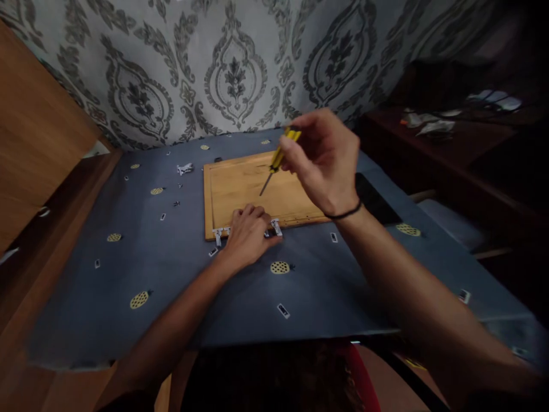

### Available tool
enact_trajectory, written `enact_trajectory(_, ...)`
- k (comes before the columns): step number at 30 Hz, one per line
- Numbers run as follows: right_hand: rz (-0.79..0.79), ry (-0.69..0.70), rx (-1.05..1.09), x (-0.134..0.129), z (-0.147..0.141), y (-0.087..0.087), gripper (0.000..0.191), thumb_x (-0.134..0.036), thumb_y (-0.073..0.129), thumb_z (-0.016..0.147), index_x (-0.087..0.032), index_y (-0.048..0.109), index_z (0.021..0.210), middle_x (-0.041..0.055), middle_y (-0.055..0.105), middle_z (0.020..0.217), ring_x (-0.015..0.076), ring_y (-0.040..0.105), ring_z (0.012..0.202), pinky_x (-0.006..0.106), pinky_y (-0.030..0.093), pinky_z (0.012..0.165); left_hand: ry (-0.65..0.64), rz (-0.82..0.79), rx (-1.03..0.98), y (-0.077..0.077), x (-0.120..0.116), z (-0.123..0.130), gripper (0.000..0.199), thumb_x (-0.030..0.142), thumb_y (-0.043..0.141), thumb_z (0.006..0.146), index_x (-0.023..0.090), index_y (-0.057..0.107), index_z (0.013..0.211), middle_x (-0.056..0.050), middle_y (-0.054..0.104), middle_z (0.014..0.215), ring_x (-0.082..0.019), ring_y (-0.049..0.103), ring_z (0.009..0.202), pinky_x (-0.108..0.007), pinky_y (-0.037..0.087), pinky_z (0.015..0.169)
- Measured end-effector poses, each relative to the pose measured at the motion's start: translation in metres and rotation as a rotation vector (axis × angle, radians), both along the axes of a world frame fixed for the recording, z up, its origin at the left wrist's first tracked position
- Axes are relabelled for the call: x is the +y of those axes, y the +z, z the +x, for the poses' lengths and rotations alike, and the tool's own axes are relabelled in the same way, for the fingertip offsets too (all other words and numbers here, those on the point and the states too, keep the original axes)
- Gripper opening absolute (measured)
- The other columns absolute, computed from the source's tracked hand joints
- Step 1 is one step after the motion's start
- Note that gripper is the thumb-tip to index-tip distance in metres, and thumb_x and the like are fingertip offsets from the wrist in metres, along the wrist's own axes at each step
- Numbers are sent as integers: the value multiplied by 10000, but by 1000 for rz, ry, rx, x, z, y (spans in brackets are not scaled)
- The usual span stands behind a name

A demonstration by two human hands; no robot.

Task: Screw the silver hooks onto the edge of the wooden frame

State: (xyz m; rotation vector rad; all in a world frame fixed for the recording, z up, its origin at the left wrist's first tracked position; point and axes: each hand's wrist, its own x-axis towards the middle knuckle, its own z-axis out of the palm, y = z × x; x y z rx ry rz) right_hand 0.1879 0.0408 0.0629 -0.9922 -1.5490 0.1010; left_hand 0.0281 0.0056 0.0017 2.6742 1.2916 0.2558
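My right hand is raised above a wooden cabinet door. Its fingers pinch the yellow and black handle of a screwdriver, whose thin shaft slants down to the left, its tip over the door. At the door's near edge, my left hand is curled down, fingers on the wood and thumb along a metal hinge. How firmly it grips the hinge is partly hidden. Left of this hand, another metal piece, apparently a hinge arm, sticks out past the edge. Small holes show along the edge to the right.
The door lies on a blue cloth with printed pineapples. Loose metal hardware and small dark pieces, likely screws, lie to the left. A black flat object is at the right. Wooden furniture stands at left; patterned wallpaper is behind.
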Motion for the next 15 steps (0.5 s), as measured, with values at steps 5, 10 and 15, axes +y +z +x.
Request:
enact_trajectory(5,82,-72,140,-40,7,-20,108,-378,599,973,-296,609,1042,-27,619,834,97,565,519,287,492,511,3,3,-9,0,-1,1,328,448,743,865,173,679,1032,-72,674,1126,-292,547,1133,-426,418,920)
enact_trajectory(10,86,-137,-29,-44,10,-41,153,-356,566,985,-287,592,1119,-10,644,856,126,616,584,309,547,568,18,10,-18,0,-2,2,322,438,740,870,180,677,1052,-69,672,1140,-292,544,1131,-429,419,912)
enact_trajectory(15,36,-129,-115,-44,10,-47,166,-355,534,994,-285,583,1137,7,659,876,152,638,617,348,585,618,13,6,-31,-2,-2,2,320,431,746,865,187,672,1058,-66,672,1127,-293,541,1121,-434,414,921)
